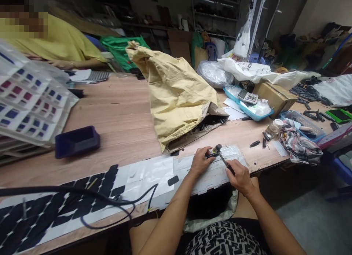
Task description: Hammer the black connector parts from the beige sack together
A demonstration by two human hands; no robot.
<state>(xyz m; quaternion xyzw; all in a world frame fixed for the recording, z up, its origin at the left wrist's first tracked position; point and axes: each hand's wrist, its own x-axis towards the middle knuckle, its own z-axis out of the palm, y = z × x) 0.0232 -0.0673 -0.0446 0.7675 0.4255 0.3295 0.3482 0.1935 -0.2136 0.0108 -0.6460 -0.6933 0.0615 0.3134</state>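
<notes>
Our right hand (pixel 241 178) grips a small hammer (pixel 222 158) by its handle. Our left hand (pixel 200 160) pinches a small black part (pixel 210 155) under its head, on the white sheet (pixel 154 174) near the table (pixel 123 119) edge.

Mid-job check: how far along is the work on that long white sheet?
Done, it seems: black pieces cover the left stretch of the sheet. In hand: the left hand pinches a small black part under the hammer held by the right hand. Left: the sheet's right stretch is mostly bare; more parts spill from the yellow bag.
</notes>
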